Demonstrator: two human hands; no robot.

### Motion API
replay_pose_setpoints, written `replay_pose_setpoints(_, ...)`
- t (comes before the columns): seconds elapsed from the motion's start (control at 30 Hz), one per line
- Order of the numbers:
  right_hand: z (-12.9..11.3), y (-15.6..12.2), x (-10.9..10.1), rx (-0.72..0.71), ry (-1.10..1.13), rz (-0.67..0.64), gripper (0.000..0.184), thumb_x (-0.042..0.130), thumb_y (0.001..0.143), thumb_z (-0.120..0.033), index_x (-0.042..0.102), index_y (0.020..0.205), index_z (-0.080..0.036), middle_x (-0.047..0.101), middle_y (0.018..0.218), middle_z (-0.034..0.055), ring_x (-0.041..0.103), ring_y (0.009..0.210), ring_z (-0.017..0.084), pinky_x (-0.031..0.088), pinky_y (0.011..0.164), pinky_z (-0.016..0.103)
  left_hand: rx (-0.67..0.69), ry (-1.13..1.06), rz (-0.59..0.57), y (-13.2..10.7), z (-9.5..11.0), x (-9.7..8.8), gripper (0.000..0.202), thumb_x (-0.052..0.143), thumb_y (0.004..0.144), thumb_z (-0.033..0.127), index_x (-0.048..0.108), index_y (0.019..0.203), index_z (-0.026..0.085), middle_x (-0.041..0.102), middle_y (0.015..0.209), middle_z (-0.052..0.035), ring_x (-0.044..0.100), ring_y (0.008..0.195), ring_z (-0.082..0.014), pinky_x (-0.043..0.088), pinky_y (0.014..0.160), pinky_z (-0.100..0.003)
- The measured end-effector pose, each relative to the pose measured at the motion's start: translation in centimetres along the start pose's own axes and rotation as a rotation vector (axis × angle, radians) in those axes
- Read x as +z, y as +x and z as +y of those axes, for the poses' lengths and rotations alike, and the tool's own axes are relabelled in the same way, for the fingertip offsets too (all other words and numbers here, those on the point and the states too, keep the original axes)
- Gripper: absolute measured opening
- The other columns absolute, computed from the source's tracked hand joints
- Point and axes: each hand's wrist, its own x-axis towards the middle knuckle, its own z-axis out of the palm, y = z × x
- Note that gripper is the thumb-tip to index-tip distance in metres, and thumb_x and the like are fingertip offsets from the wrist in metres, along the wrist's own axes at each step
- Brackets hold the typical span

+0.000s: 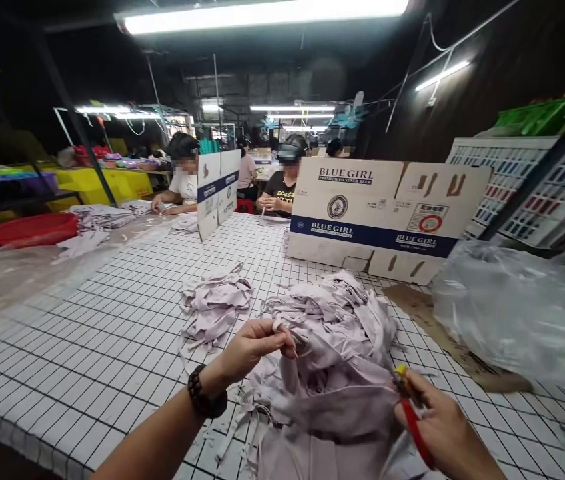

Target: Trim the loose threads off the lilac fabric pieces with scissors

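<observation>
Fabric in pale lilac fills the middle of my feed: a heap (332, 313) of cut pieces on the grid-patterned worktop (87, 347), and I place everything else from it.

At the heap's near left edge, my left hand (252, 347) is up, its fingers (282, 340) pinched shut on a fold of a fabric piece (332, 413). That piece hangs from the pinch and spreads over the heap's near side, toward the bottom of the frame. A dark beaded bracelet (205, 397) sits on that wrist.

At the heap's near right corner, my right hand (442, 430) has its fingers curled closed around red-handled snips (415, 417). The snips' yellow-marked upper end touches the right edge of the fabric piece. I cannot tell whether the blades are apart.

Loose narrow strips (242, 433) lie on the worktop just in front of the heap, to the left. A smaller pile (215, 300) of the same cloth lies just left of the heap, apart from it.

Behind the heap stands an opened cardboard box (377, 220) printed BLUE GIRL, set up like a screen. To the right of the heap lies a flat brown cardboard sheet (442, 333), with a crumpled clear plastic bag (517, 313) beyond it.

Far behind the heap, two other people (285, 180) sit at the same worktop with a second cardboard screen (217, 190) between them. Well off to the heap's left rear is a red basin (32, 227).
</observation>
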Motion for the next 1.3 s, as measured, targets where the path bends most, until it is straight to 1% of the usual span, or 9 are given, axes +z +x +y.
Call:
replay_pose_setpoints(0.17,-1.3,4.7,-1.1,-0.117,-0.064,0.172,0.025,0.058,0.068,-0.041,0.063,0.082,-0.021,0.061,0.062,-0.0009,0.058,0.058,0.017,0.043,0.052,0.023,0.16,-0.669,0.08,-3.3,1.2,1.5,0.034,0.065,0.077,0.041,0.074,0.063,0.012,0.065,0.065,-0.008,0.062,0.069,-0.0196,0.048,0.07,-0.03)
replay_pose_setpoints(0.37,-1.9,6.7,-0.5,-0.015,-0.271,0.089,0.023,0.059,0.062,-0.04,0.066,0.077,-0.023,0.061,0.053,-0.001,0.054,0.048,0.018,0.039,0.047,0.025,-0.035,-0.624,0.19,-5.6,-3.7,4.7,0.037,0.068,0.08,0.039,0.073,0.056,0.011,0.066,0.066,-0.0074,0.058,0.065,-0.0156,0.042,0.069,-0.027)
replay_pose_setpoints(0.57,-1.5,0.4,1.7,0.089,-0.081,0.084,0.024,0.065,0.068,-0.039,0.063,0.086,-0.023,0.065,0.064,0.0013,0.058,0.054,0.018,0.041,0.048,0.025,-0.06,-0.494,0.188,-6.6,-4.9,5.8,0.04,0.059,0.088,0.041,0.074,0.065,0.011,0.064,0.065,-0.0074,0.058,0.071,-0.0186,0.04,0.072,-0.029)
replay_pose_setpoints(0.67,-1.9,-4.0,5.6,0.05,0.323,-0.146,0.038,0.077,0.064,-0.042,0.061,0.092,-0.021,0.067,0.084,0.0027,0.056,0.058,0.014,0.045,0.052,0.024,-0.093,-0.624,0.194,-6.5,-4.9,6.4,0.038,0.064,0.085,0.039,0.071,0.06,0.011,0.062,0.062,-0.0065,0.057,0.069,-0.0177,0.04,0.072,-0.028)
replay_pose_setpoints(0.83,-2.6,-6.4,11.5,-0.004,0.348,-0.104,0.021,0.071,0.07,-0.032,0.059,0.083,-0.02,0.062,0.07,-0.0012,0.056,0.063,0.015,0.047,0.059,0.023,-0.152,-0.77,0.178,-7.4,-5.3,7.2,0.037,0.067,0.081,0.039,0.067,0.056,0.012,0.059,0.061,-0.005,0.056,0.062,-0.0146,0.043,0.066,-0.026)
replay_pose_setpoints(0.97,-2.0,-5.3,11.0,-0.016,0.343,-0.006,0.016,0.061,0.075,-0.031,0.058,0.085,-0.019,0.064,0.073,0.001,0.058,0.065,0.016,0.047,0.06,0.023,-0.451,-0.578,0.098,-10.0,-4.6,5.4,0.045,0.065,0.077,0.056,0.068,0.094,0.015,0.065,0.084,-0.0066,0.061,0.059,-0.016,0.045,0.056,-0.027)
replay_pose_setpoints(1.1,-1.2,-5.1,8.8,-0.074,0.28,0.051,0.019,0.062,0.076,-0.031,0.061,0.09,-0.018,0.067,0.079,0.0037,0.061,0.07,0.016,0.048,0.062,0.022,-0.766,0.08,-0.011,-11.7,-2.6,3.0,0.06,0.057,0.08,0.065,0.058,0.119,0.019,0.064,0.091,-0.0048,0.057,0.052,-0.0127,0.044,0.053,-0.026)
replay_pose_setpoints(1.2,-1.1,-5.3,7.9,-0.088,0.252,0.062,0.019,0.062,0.077,-0.032,0.061,0.09,-0.018,0.068,0.079,0.004,0.062,0.07,0.017,0.049,0.063,0.023,-0.658,0.288,-0.003,-10.3,-1.8,3.3,0.054,0.046,0.086,0.064,0.065,0.099,0.015,0.061,0.08,-0.0031,0.053,0.058,-0.0135,0.044,0.057,-0.025)
replay_pose_setpoints(1.3,-1.5,-5.6,7.4,-0.083,0.255,0.083,0.02,0.064,0.076,-0.033,0.061,0.088,-0.018,0.066,0.074,0.0027,0.061,0.065,0.016,0.05,0.06,0.023,-0.403,0.259,0.026,-7.1,-2.5,5.0,0.046,0.05,0.088,0.056,0.063,0.111,0.018,0.062,0.096,-0.0048,0.053,0.073,-0.0152,0.044,0.07,-0.026)
